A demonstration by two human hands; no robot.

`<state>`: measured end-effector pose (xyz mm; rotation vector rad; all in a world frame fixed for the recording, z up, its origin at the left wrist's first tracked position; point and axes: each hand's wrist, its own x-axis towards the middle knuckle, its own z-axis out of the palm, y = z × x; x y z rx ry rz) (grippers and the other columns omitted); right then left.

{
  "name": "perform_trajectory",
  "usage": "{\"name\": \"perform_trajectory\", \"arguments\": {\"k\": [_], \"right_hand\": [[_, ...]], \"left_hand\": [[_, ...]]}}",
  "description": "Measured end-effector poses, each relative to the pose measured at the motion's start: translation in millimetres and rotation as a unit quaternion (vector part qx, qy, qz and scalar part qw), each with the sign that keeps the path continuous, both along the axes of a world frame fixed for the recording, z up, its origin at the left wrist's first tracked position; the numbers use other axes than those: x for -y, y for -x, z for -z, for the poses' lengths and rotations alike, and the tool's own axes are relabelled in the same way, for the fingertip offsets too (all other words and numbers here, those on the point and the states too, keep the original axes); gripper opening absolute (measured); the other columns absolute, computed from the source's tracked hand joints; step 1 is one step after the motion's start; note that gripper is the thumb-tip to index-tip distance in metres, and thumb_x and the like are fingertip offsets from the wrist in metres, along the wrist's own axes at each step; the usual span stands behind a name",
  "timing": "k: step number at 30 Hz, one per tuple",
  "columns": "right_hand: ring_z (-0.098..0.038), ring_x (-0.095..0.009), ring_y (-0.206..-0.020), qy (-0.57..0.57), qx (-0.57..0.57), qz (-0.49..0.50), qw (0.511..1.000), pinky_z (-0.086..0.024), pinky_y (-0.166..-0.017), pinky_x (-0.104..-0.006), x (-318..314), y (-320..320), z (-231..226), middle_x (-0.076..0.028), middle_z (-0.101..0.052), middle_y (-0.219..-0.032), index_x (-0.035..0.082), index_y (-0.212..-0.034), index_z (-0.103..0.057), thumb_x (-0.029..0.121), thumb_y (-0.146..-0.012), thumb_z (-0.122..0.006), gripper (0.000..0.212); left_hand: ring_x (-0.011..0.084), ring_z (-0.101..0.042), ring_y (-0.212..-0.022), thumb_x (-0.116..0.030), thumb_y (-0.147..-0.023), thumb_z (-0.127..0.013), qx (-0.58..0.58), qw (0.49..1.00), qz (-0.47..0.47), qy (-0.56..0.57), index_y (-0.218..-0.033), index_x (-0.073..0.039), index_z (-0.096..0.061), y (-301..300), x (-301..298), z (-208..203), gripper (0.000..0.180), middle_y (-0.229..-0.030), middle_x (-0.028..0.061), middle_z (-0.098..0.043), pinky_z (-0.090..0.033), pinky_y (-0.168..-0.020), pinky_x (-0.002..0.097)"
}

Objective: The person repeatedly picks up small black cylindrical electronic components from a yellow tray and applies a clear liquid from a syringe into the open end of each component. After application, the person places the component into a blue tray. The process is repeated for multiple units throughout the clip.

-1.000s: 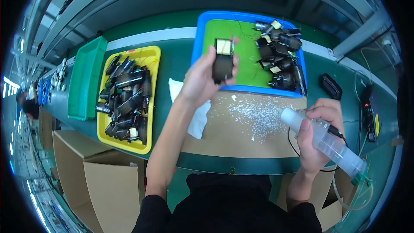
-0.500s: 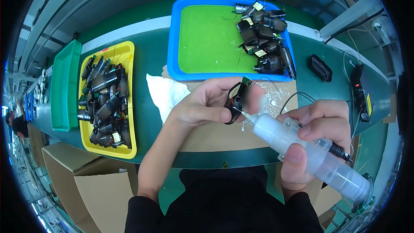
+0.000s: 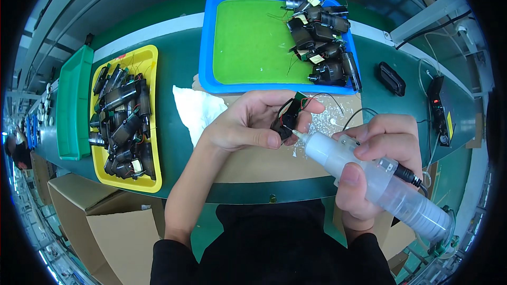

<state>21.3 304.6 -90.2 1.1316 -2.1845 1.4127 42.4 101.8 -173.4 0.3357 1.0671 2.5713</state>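
Note:
My left hand (image 3: pixel 244 127) is closed round a small dark housing (image 3: pixel 285 120) with a green circuit board and thin red and black wires at its top. My right hand (image 3: pixel 388 137) grips a translucent white glue dispenser (image 3: pixel 330 157), shaped like a thick syringe, with a black cable plugged into its side. Its narrow nozzle points up and left, and the tip is at the lower right of the housing, seemingly touching it. Below both hands lies a brown cardboard sheet (image 3: pixel 253 171) spotted with white residue.
A blue tray (image 3: pixel 207 47) with a green base holds several dark housings at its right. Left stand a yellow tray (image 3: pixel 153 68) full of similar housings and a green tray (image 3: pixel 74 103). A white cloth (image 3: pixel 196 111), black case (image 3: pixel 391 78) and black control box (image 3: pixel 437 108) lie about. Cardboard boxes (image 3: pixel 127 232) stand below.
The view has shifted slightly, so the trays sit a little further left and higher. Both hands keep their holds; the housing is turned slightly and the nozzle remains at its lower edge.

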Motion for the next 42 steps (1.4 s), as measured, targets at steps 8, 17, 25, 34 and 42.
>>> {"name": "perform_trajectory", "arguments": {"k": [8, 17, 25, 34, 42], "right_hand": [[-0.056, -0.019, -0.071, 0.013, 0.005, -0.006, 1.0, -0.06, -0.06, -0.0334, 0.9, -0.7, 2.9, -0.012, -0.047, -0.087, 0.003, -0.082, -0.051, 0.026, -0.077, -0.069, 0.03], [-0.055, -0.019, -0.069, -0.002, -0.002, 0.015, 1.0, -0.06, -0.06, -0.0334, 3.8, -5.5, 2.1, -0.011, -0.048, -0.084, 0.004, -0.08, -0.052, 0.025, -0.075, -0.07, 0.028], [-0.06, -0.015, -0.067, 0.038, 0.008, 0.007, 0.999, -0.046, -0.057, -0.0211, 7.4, -16.1, -4.6, -0.008, -0.062, -0.084, 0.009, -0.083, -0.069, 0.004, -0.058, -0.079, 0.028], [-0.061, -0.019, -0.066, -0.032, 0.013, -0.051, 0.998, -0.056, -0.06, -0.0284, -3.7, -14.1, -14.0, -0.011, -0.051, -0.088, 0.006, -0.084, -0.06, 0.013, -0.07, -0.074, 0.022], [-0.063, -0.023, -0.065, -0.02, 0.01, -0.031, 0.999, -0.056, -0.058, -0.0299, 0.2, -16.9, -9.2, -0.012, -0.047, -0.088, 0.005, -0.082, -0.055, 0.02, -0.076, -0.07, 0.022]], "left_hand": [[0.0153, -0.055, -0.087, -0.024, -0.062, -0.088, 0.01, 1.0, -0.02, -0.007, -0.129, 0.008, -0.05, -1.8, -2.1, 2.9, 0.083, -0.093, 0.0079, -0.058, -0.04, -0.073, 0.0252], [0.0148, -0.056, -0.09, -0.021, -0.061, -0.088, -0.018, 0.999, -0.021, 0.028, -0.125, 0.007, -0.055, -1.5, 0.0, 7.2, 0.077, -0.098, 0.0084, -0.06, -0.043, -0.077, 0.0262], [0.0155, -0.058, -0.093, -0.014, -0.06, -0.089, -0.031, 0.999, -0.013, 0.023, -0.125, 0.008, -0.055, -2.9, 3.3, 5.6, 0.076, -0.107, 0.0132, -0.064, -0.045, -0.088, 0.0295], [0.0162, -0.057, -0.08, -0.022, -0.058, -0.09, -0.055, 0.998, 0.019, 0.027, -0.118, 0.009, -0.06, -2.4, 2.2, -0.2, 0.074, -0.088, 0.0077, -0.061, -0.044, -0.076, 0.0303], [0.0162, -0.055, -0.079, -0.024, -0.057, -0.09, -0.071, 0.996, 0.027, 0.041, -0.116, 0.009, -0.06, -0.8, 2.0, -1.8, 0.074, -0.088, 0.0081, -0.06, -0.042, -0.073, 0.0293]]}}
